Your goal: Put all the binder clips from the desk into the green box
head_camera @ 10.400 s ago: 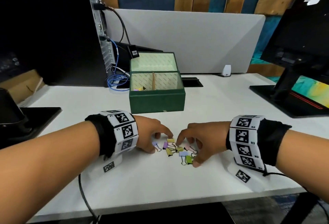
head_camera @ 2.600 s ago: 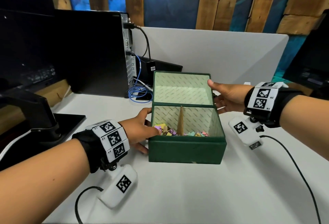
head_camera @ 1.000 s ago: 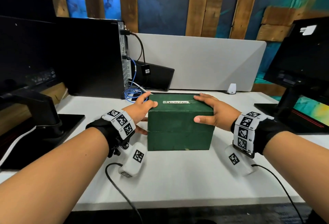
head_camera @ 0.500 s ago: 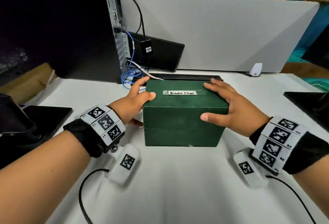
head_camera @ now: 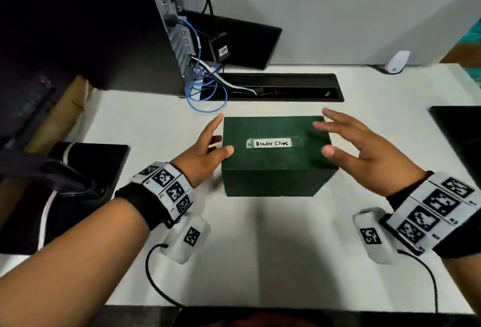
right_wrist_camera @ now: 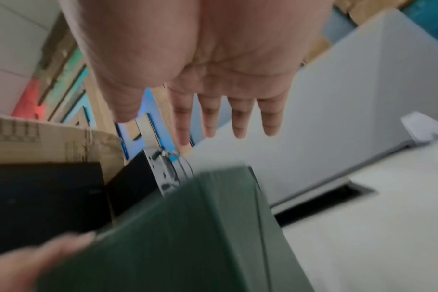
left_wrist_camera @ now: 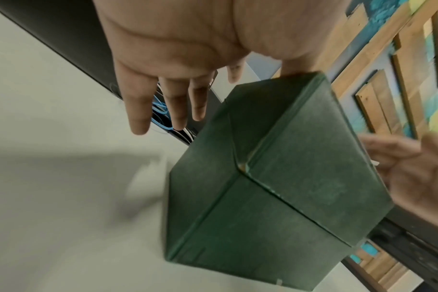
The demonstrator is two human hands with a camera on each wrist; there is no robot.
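Note:
The green box (head_camera: 276,155) stands on the white desk with its lid down and a white label reading "Binder Clips" (head_camera: 272,143) on top. No binder clips show anywhere. My left hand (head_camera: 208,149) is at the box's left side, fingers straight, thumb tip at the lid's edge. My right hand (head_camera: 348,142) hovers over the box's right edge with fingers spread, holding nothing. The left wrist view shows the box (left_wrist_camera: 275,187) and my left fingers (left_wrist_camera: 173,106) apart from it. The right wrist view shows the box (right_wrist_camera: 188,237) below my straight right fingers (right_wrist_camera: 225,118).
A black computer tower (head_camera: 109,27) with a blue cable (head_camera: 205,100) stands behind the box to the left, next to a cable slot (head_camera: 281,87) in the desk. A grey partition (head_camera: 338,9) closes the back. Black monitor bases (head_camera: 86,170) (head_camera: 460,131) lie at both sides.
Both hands have come off the closed box: the right one has lifted and spread its fingers, the left has loosened at the side. The head view has tilted further down.

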